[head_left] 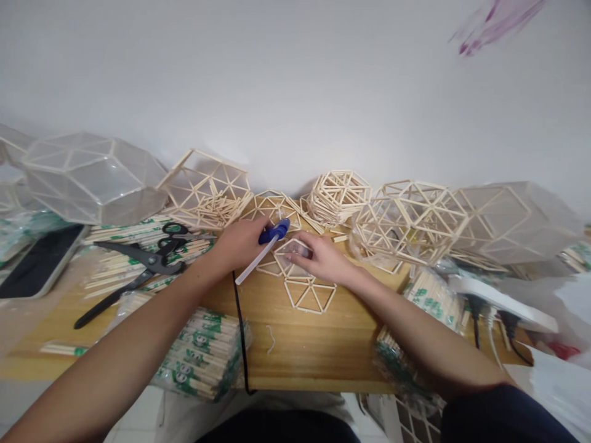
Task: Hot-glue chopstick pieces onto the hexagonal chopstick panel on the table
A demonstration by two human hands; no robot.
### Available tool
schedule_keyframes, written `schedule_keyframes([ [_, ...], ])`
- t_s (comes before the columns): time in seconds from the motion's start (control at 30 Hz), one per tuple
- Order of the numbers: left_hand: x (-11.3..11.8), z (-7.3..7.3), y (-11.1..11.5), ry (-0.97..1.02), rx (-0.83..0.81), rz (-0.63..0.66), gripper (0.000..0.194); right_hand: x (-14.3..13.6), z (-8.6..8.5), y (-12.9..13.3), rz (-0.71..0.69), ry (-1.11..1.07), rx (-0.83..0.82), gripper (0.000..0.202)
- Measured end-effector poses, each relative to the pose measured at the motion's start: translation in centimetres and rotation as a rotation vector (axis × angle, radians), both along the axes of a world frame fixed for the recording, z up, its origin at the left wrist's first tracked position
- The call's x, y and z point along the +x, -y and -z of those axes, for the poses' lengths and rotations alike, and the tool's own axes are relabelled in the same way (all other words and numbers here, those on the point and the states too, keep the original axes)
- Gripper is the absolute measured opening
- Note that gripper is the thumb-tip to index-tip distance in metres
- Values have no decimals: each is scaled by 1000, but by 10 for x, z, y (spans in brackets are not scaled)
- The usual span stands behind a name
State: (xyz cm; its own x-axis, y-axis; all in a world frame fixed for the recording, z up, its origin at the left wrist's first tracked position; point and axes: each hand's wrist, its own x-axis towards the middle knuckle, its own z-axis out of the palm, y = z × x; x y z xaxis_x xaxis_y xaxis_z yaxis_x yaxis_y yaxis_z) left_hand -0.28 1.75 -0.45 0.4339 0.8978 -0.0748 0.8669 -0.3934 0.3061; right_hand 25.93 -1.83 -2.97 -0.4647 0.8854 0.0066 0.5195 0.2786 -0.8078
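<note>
Left hand [244, 243] grips one blue plastic glue gun [276, 232], translucent white stick [259, 261] protruding; right hand [318, 255], at pale wooden-stick lattice [310, 282].

We face a pale grey wall [277, 92], marked upper right by a purple smear [496, 27]. Against it, a wooden tabletop [314, 363]; below, we note light floor tiles [143, 415]. Lighting soft, shadows faint.

Pale wood, sharp blue, flecks of green

The glue gun [277, 232] is bright blue, its glue stick [253, 264] milky white. The flat stick frame [316, 298] shows cream triangles. Wrapped chopsticks [198, 351] carry green print. The table [318, 351] is honey-brown with wood grain; the shears [138, 259] are dark grey. A purple smear [501, 24] marks the pale grey wall [277, 80].
</note>
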Motion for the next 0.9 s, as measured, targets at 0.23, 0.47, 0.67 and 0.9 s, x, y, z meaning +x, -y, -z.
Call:
schedule_keyframes([
  [0.23, 3, -3, 3, 52, -13, -89, 34, -1, 0, 0, 66, -30, -35, 28],
  [0.47, 1, -7, 4, 139, 8, -101, 40, 8, 2, -11, 254, -35, -7, 21],
  [0.67, -4, -9, 3, 88, 11, -71, 35, 9, 0, -12, 319, 111, -26, 24],
  [0.9, -13, -9, 1, 118, 33, -1, 37, 6, -5, -11, 360, 190, -12, 25],
])
